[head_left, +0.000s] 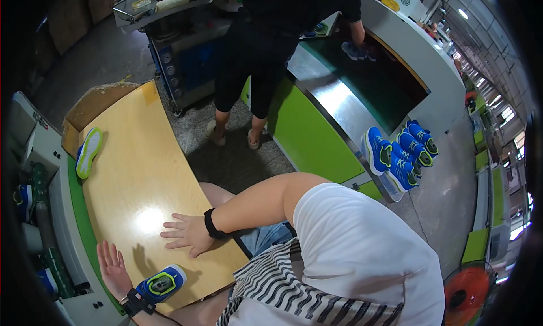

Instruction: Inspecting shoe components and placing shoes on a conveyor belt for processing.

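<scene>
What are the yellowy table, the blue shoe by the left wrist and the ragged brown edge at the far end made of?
Yellowy table: probably wood or wood-look board, smooth and glossy, because light glares off it.
Blue shoe: maybe fabric or mesh, fairly dull; its pale sole could be rubber or foam.
Brown edge: looks like cardboard, matt, with an uneven rim.

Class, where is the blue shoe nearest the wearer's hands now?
In the head view, the blue shoe stands at lower left on the wooden tabletop, just right of the left hand and beside the black wristband.
</scene>
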`<state>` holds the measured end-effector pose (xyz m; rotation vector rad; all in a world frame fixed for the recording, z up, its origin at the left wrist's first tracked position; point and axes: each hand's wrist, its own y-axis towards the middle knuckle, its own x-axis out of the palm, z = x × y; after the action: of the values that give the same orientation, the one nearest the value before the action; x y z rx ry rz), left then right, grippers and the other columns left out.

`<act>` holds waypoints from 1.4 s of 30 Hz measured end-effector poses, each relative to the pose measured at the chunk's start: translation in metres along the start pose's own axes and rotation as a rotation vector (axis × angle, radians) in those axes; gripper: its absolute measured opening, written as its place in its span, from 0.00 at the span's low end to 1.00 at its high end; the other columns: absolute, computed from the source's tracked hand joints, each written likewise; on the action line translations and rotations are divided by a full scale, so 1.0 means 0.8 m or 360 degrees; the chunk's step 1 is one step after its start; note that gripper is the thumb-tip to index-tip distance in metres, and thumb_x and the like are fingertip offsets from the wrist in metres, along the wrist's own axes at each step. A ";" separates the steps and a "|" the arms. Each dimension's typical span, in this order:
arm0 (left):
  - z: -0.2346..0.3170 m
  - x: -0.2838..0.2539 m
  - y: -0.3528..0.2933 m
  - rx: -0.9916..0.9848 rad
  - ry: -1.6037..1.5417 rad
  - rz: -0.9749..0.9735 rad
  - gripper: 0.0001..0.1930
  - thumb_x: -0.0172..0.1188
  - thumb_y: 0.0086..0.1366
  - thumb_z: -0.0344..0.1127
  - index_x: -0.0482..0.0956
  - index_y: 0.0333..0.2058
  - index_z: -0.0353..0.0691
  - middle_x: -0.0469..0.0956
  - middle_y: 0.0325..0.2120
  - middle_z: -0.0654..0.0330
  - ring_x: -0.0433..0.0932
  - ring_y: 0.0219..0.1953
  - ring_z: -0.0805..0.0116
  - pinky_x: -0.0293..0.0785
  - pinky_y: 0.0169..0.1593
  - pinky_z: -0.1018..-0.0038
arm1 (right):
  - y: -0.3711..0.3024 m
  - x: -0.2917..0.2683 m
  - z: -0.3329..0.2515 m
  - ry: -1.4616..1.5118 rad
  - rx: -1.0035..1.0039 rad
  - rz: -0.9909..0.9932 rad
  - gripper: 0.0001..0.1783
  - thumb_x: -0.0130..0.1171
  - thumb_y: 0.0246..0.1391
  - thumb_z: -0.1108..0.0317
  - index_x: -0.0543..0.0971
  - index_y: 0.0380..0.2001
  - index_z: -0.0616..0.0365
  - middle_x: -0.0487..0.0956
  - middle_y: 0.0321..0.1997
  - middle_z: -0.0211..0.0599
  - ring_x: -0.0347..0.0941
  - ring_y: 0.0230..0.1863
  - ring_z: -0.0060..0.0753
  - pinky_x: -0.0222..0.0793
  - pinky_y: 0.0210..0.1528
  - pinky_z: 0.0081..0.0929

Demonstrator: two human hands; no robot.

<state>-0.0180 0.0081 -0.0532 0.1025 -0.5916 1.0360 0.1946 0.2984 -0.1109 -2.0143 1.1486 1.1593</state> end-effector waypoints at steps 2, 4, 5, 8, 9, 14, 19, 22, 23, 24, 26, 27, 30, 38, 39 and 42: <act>0.002 -0.010 -0.005 0.0016 -0.0006 -0.0043 0.26 0.41 0.77 0.43 0.58 0.71 0.45 0.56 0.72 0.56 0.58 0.71 0.57 0.54 0.72 0.64 | 0.003 -0.001 -0.002 -0.0019 -0.0005 -0.0003 0.46 0.53 0.59 0.39 0.54 0.74 0.44 0.43 0.80 0.49 0.30 0.80 0.55 0.23 0.76 0.62; 0.004 -0.033 -0.010 0.0060 0.0009 -0.0112 0.26 0.41 0.76 0.42 0.58 0.71 0.45 0.56 0.71 0.55 0.58 0.71 0.56 0.55 0.71 0.63 | 0.009 -0.008 -0.008 -0.0087 -0.0029 -0.0046 0.46 0.54 0.58 0.38 0.55 0.74 0.44 0.45 0.80 0.49 0.34 0.80 0.55 0.28 0.76 0.62; 0.008 -0.016 -0.019 0.0054 -0.0036 0.0086 0.27 0.41 0.76 0.41 0.57 0.71 0.43 0.56 0.71 0.54 0.57 0.71 0.55 0.56 0.71 0.62 | 0.011 -0.012 -0.014 -0.0124 -0.0029 -0.0059 0.45 0.54 0.58 0.39 0.56 0.74 0.45 0.46 0.79 0.50 0.37 0.79 0.56 0.30 0.76 0.62; 0.012 0.003 -0.018 0.0075 -0.0015 -0.0075 0.27 0.43 0.76 0.42 0.57 0.70 0.41 0.56 0.71 0.52 0.59 0.70 0.54 0.58 0.70 0.61 | 0.000 -0.003 -0.009 -0.0128 0.0026 0.0080 0.47 0.59 0.55 0.43 0.55 0.74 0.45 0.47 0.79 0.50 0.41 0.78 0.60 0.33 0.75 0.61; 0.017 0.012 -0.023 0.0078 -0.0021 -0.0054 0.28 0.43 0.76 0.43 0.57 0.70 0.40 0.56 0.71 0.50 0.60 0.69 0.53 0.59 0.70 0.60 | 0.001 -0.010 -0.013 -0.0224 -0.0020 0.0147 0.45 0.62 0.53 0.44 0.60 0.71 0.46 0.54 0.76 0.50 0.48 0.76 0.60 0.41 0.73 0.61; 0.036 0.043 -0.040 0.0099 -0.0072 0.0115 0.27 0.46 0.76 0.44 0.60 0.68 0.39 0.63 0.66 0.50 0.65 0.65 0.54 0.63 0.67 0.60 | 0.072 -0.086 0.012 0.0082 0.0101 -0.0180 0.37 0.67 0.49 0.47 0.72 0.57 0.57 0.73 0.57 0.49 0.68 0.59 0.55 0.65 0.60 0.46; 0.047 0.030 -0.050 0.0152 -0.0162 0.0149 0.26 0.48 0.75 0.44 0.62 0.67 0.38 0.66 0.63 0.51 0.69 0.62 0.56 0.66 0.65 0.61 | 0.220 -0.152 0.090 -0.0195 0.0104 0.0156 0.38 0.66 0.52 0.54 0.69 0.61 0.64 0.69 0.65 0.57 0.63 0.66 0.57 0.59 0.69 0.44; 0.054 0.034 -0.046 0.0196 -0.0164 0.0127 0.25 0.48 0.75 0.43 0.63 0.66 0.37 0.71 0.60 0.51 0.74 0.58 0.55 0.69 0.63 0.61 | 0.310 -0.202 0.148 -0.0356 0.0392 0.0341 0.36 0.68 0.49 0.60 0.70 0.59 0.63 0.68 0.66 0.54 0.60 0.69 0.55 0.58 0.70 0.45; 0.057 0.036 -0.044 0.0193 -0.0155 0.0130 0.25 0.48 0.75 0.42 0.63 0.66 0.37 0.71 0.59 0.51 0.74 0.58 0.55 0.69 0.62 0.61 | 0.333 -0.211 0.167 -0.0523 0.0475 0.0475 0.36 0.67 0.49 0.62 0.69 0.60 0.63 0.68 0.66 0.53 0.60 0.70 0.55 0.58 0.70 0.45; 0.061 0.036 -0.043 0.0191 -0.0144 0.0139 0.25 0.48 0.75 0.42 0.63 0.66 0.37 0.71 0.59 0.50 0.74 0.58 0.55 0.69 0.62 0.61 | 0.354 -0.221 0.185 -0.0685 0.0551 0.0611 0.35 0.67 0.49 0.63 0.68 0.60 0.62 0.68 0.66 0.53 0.60 0.70 0.55 0.59 0.70 0.46; 0.066 0.034 -0.042 0.0201 -0.0136 0.0153 0.25 0.48 0.74 0.41 0.63 0.65 0.36 0.73 0.57 0.49 0.75 0.57 0.56 0.69 0.62 0.61 | 0.393 -0.244 0.213 -0.0846 0.0699 0.0697 0.33 0.57 0.54 0.68 0.65 0.64 0.58 0.65 0.69 0.47 0.60 0.70 0.50 0.61 0.67 0.49; 0.069 0.032 -0.041 0.0206 -0.0144 0.0158 0.25 0.48 0.74 0.41 0.63 0.65 0.36 0.73 0.57 0.49 0.75 0.57 0.56 0.69 0.62 0.61 | 0.409 -0.255 0.222 -0.0884 0.0790 0.0689 0.33 0.57 0.55 0.67 0.65 0.65 0.56 0.65 0.69 0.46 0.60 0.70 0.49 0.61 0.67 0.48; 0.077 0.040 -0.036 0.0186 -0.0149 0.0156 0.24 0.48 0.74 0.41 0.64 0.64 0.35 0.74 0.56 0.48 0.76 0.56 0.56 0.70 0.61 0.62 | 0.422 -0.256 0.276 -0.0735 0.0975 0.0757 0.36 0.62 0.53 0.64 0.64 0.65 0.57 0.69 0.64 0.47 0.65 0.66 0.50 0.64 0.65 0.48; 0.071 0.030 -0.022 0.0194 -0.0102 0.0067 0.24 0.49 0.74 0.43 0.66 0.62 0.33 0.74 0.57 0.47 0.75 0.57 0.57 0.70 0.61 0.64 | 0.359 -0.247 0.252 -0.1497 0.0915 0.0436 0.19 0.69 0.50 0.58 0.82 0.42 0.56 0.76 0.50 0.44 0.73 0.56 0.44 0.72 0.53 0.39; 0.071 0.024 -0.027 0.0196 -0.0104 0.0106 0.24 0.50 0.74 0.43 0.66 0.61 0.33 0.74 0.57 0.47 0.75 0.57 0.56 0.70 0.61 0.64 | 0.344 -0.240 0.224 -0.1430 0.0803 0.0294 0.19 0.67 0.52 0.62 0.80 0.46 0.57 0.75 0.50 0.44 0.72 0.57 0.44 0.72 0.52 0.37; 0.076 0.024 -0.034 0.0204 -0.0080 0.0110 0.24 0.50 0.74 0.43 0.66 0.61 0.33 0.74 0.57 0.48 0.75 0.57 0.56 0.69 0.62 0.64 | 0.264 -0.217 0.224 -0.1253 0.0308 0.0554 0.26 0.72 0.43 0.65 0.77 0.47 0.59 0.74 0.46 0.44 0.72 0.52 0.49 0.72 0.51 0.40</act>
<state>-0.0132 -0.0129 0.0127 0.2228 -0.5773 1.1408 -0.1095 0.4042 -0.0534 -1.0477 1.1319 1.7160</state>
